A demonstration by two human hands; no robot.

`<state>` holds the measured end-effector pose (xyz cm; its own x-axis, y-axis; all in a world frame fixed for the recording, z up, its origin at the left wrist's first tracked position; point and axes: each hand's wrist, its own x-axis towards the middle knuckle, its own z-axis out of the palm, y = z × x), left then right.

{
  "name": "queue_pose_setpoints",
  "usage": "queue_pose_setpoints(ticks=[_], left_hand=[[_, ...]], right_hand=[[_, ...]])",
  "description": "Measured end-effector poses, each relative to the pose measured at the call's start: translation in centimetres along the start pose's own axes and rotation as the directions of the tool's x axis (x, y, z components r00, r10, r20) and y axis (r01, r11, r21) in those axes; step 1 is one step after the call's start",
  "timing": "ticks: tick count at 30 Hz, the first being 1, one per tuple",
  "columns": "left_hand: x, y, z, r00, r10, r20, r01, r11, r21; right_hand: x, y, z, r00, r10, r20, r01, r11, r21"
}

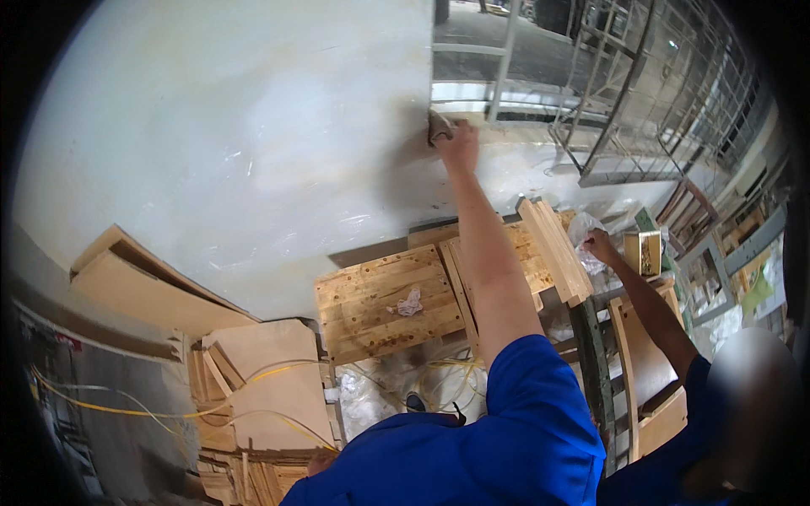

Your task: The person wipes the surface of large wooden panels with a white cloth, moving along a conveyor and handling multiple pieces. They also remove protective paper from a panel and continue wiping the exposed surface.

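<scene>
My right hand (460, 148) reaches far out on a stretched arm to the corner of the window opening, beside the pale wall (253, 143). Its fingers close around a small grey-brown object (439, 128) at the wall's edge; what kind of object it is, I cannot make out. Of my left hand (321, 461), only a bit shows low down beside my blue shirt, near the stacked wood pieces, and its fingers are hidden. Below my right arm stands a wooden plank bench (388, 308) with a crumpled whitish cloth (410, 303) on it.
Wooden boards (553, 249) lie on the bench's right end. A co-worker's hand (601, 246) is by a clear plastic bag (584, 232), near a small box (645, 253). Metal window bars (620, 93) stand at upper right. A yellow hose (169, 414) crosses the left side past cardboard (152, 287).
</scene>
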<state>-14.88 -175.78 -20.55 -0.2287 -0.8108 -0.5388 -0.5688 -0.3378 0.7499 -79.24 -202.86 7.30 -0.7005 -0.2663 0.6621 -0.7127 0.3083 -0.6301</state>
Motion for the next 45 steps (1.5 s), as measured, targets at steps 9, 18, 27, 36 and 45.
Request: queue_pose_setpoints(ticks=[9, 18, 27, 36, 45], left_hand=[[-1.3, -1.0, 1.6, 0.986, -0.149, -0.077, 0.158, 0.979, 0.128], [-1.8, -3.0, 1.9, 0.98, -0.169, -0.108, 0.185, 0.969, 0.167], [-3.1, -2.2, 1.8, 0.98, -0.101, -0.173, 0.139, 0.965, 0.223], [-3.6, -2.6, 2.7, 0.991, -0.078, -0.105, 0.096, 0.979, 0.178], [-3.7, -2.4, 1.3, 0.996, -0.017, -0.09, 0.038, 0.971, 0.236]], right_hand=[[-1.6, -0.7, 1.1, 0.99, -0.137, 0.029, 0.136, 0.99, 0.033], [-2.0, 1.6, 2.7, 0.976, 0.12, 0.183, -0.183, 0.905, 0.384], [-3.8, -1.5, 0.0, 0.897, 0.19, 0.4, -0.387, 0.775, 0.499], [-4.6, -0.2, -2.7, 0.883, 0.203, 0.424, -0.424, 0.731, 0.535], [1.3, -1.0, -1.6, 0.755, 0.302, 0.582, -0.432, 0.897, 0.095]])
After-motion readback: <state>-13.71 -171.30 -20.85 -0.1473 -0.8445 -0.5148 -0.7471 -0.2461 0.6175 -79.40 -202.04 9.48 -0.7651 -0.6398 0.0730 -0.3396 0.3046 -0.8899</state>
